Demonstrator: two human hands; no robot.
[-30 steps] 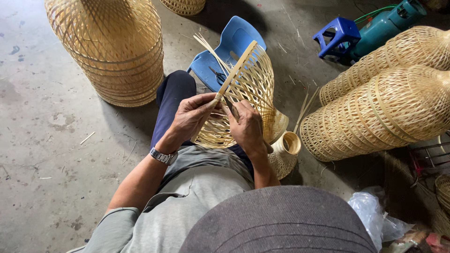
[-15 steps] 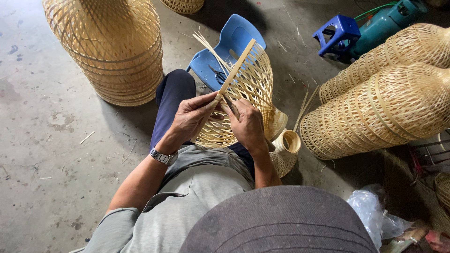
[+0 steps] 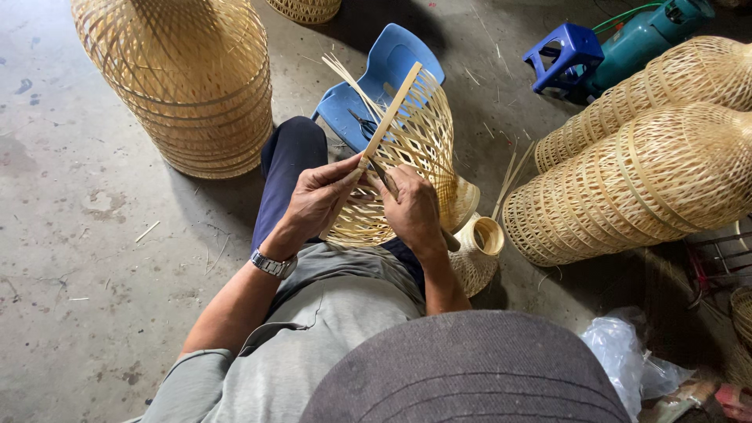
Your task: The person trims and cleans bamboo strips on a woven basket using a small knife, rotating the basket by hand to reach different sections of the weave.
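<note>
An open-weave bamboo basket [image 3: 419, 149] lies tilted on my lap, its narrow mouth [image 3: 487, 235] toward the lower right. My left hand [image 3: 317, 196] grips a flat bamboo slat [image 3: 388, 110] that runs up across the weave. My right hand [image 3: 413, 207] holds a dark-handled knife [image 3: 385, 182] whose handle end sticks out below my wrist, its blade against the slat near my left fingers. Loose thin strips [image 3: 348, 74] stick out from the basket's top edge. A watch [image 3: 272, 265] is on my left wrist.
A large woven basket [image 3: 188, 78] stands at upper left. Two long woven baskets [image 3: 650, 172] lie at right. A blue plastic chair [image 3: 384, 74] with scissors [image 3: 363, 125] sits behind the work. A blue stool [image 3: 565, 55], a teal machine [image 3: 650, 31] and a plastic bag [image 3: 627, 352] are nearby.
None of the hands or the basket has shifted noticeably; the hands stay on the slat and the knife.
</note>
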